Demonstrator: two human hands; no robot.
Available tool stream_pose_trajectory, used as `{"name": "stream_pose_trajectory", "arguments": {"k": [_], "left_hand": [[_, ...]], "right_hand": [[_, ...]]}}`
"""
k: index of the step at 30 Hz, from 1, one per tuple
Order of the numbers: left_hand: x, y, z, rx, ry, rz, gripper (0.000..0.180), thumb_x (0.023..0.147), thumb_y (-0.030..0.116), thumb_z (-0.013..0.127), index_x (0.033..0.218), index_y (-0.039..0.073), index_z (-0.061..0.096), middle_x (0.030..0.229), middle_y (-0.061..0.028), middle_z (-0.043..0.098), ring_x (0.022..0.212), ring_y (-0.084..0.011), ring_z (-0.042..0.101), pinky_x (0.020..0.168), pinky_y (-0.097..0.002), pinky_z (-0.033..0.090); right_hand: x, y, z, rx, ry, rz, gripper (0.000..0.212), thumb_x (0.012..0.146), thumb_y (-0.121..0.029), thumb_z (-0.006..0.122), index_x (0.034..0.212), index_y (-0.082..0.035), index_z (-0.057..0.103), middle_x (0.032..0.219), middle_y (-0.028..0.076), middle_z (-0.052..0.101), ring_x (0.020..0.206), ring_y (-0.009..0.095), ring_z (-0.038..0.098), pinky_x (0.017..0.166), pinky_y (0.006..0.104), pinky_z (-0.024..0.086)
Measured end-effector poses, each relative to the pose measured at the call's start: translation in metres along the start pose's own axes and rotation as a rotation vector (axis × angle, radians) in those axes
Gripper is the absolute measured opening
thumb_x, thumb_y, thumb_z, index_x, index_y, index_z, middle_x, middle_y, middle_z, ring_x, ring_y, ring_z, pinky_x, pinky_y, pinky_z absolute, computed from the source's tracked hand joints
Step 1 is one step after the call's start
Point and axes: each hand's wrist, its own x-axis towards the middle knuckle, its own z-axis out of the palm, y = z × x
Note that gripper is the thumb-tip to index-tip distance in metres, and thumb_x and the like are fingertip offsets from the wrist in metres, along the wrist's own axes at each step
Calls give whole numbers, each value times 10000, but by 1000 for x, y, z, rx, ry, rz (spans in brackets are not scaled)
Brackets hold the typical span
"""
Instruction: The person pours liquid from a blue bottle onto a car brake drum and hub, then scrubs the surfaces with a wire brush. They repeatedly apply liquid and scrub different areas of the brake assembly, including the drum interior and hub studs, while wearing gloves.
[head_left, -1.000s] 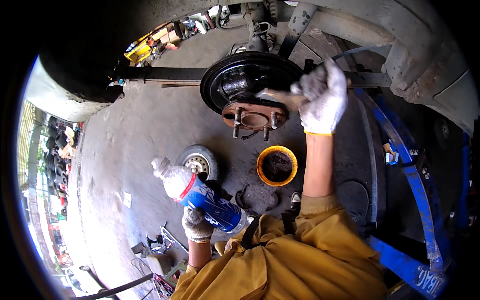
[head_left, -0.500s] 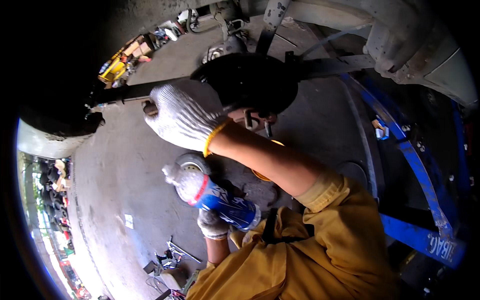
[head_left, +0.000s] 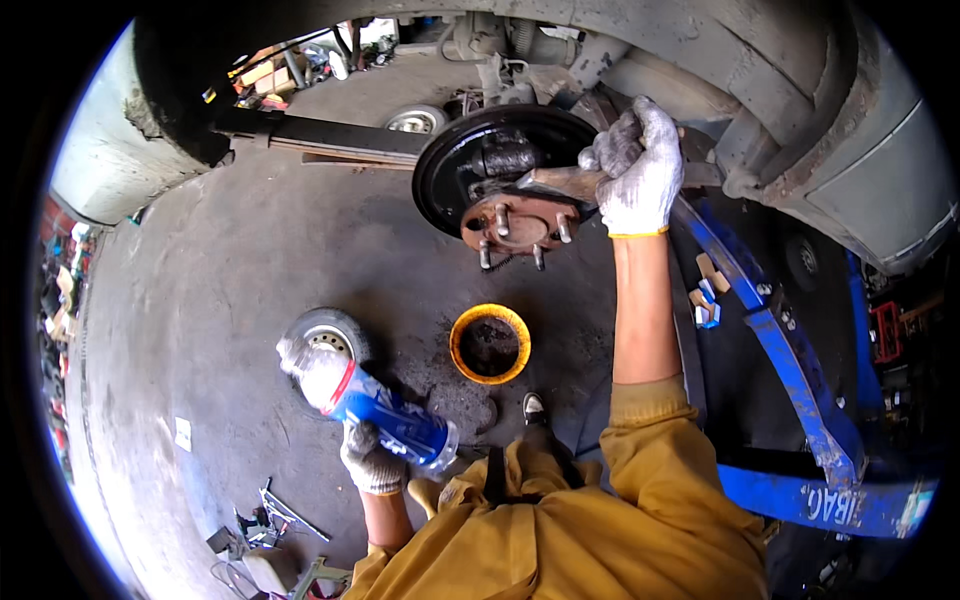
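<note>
My right hand (head_left: 642,165), in a white knit glove, is closed round what looks like a brush (head_left: 570,183) with a flat wooden handle. Its tip reaches the black backing plate (head_left: 440,170), just above the rusty wheel hub (head_left: 520,222) with several studs. A large clear plastic bottle (head_left: 395,420) with a blue label and red band is in my left hand (head_left: 370,460), low on the left. That glove is dirty, and its fingers wrap the bottle's side. The bottle lies tilted, partly over a wheel on the floor.
Below the hub stands a yellow-rimmed bucket (head_left: 457,350) with dark residue inside. A wheel with tyre (head_left: 350,330) lies behind the bottle. Blue lift arms (head_left: 800,370) run along the right. Tools (head_left: 285,510) lie at the lower left. The vehicle body (head_left: 840,150) hangs overhead.
My right hand has moved from left of the backing plate across to its right side, uncovering the hub and bucket. The left hand still holds the bottle; the head view has shifted.
</note>
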Motion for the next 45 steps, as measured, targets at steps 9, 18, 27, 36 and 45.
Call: {"name": "stream_pose_trajectory", "arguments": {"k": [9, 18, 27, 36, 45], "left_hand": [[1, 0, 27, -52, -20, -64, 766, 706, 251, 801, 1345, 7, 456, 1172, -211, 626, 1100, -408, 607, 973, -552, 486], [2, -22, 52, 31, -27, -89, 822, 699, 203, 789, 1395, -14, 409, 1215, -227, 601, 1112, -417, 596, 1002, -551, 465], [6, -23, 67, 272, -100, -48, 906, 717, 288, 790, 1466, 45, 343, 1290, -167, 567, 1168, -385, 563, 1036, -559, 423], [-3, -41, 66, 377, -136, -178, 891, 701, 244, 762, 1449, -4, 347, 1319, -179, 555, 1178, -400, 565, 1067, -557, 400], [-18, -34, 65, 302, -111, -128, 857, 713, 222, 741, 1446, 4, 355, 1285, -213, 571, 1159, -417, 571, 1054, -560, 411]], "right_hand": [[3, 1, -56, 131, 205, 123, 359, 917, -357, 589, 640, -178, 445, 477, -45, 289, 435, 140, 285, 508, 332, 335], [1, 11, -57, 319, 389, 138, 335, 902, -346, 610, 662, -161, 467, 520, -32, 300, 487, 147, 359, 530, 337, 377], [-7, 29, -91, 645, 374, 149, 325, 920, -304, 567, 655, -161, 444, 496, -38, 284, 445, 129, 304, 497, 320, 379], [-11, 41, -95, 578, 303, 57, 312, 886, -320, 606, 663, -150, 467, 505, -38, 319, 466, 141, 293, 577, 355, 374], [-64, 79, -182, 634, 611, 92, 314, 919, -298, 549, 660, -166, 433, 521, -38, 300, 478, 132, 323, 522, 347, 369]]}}
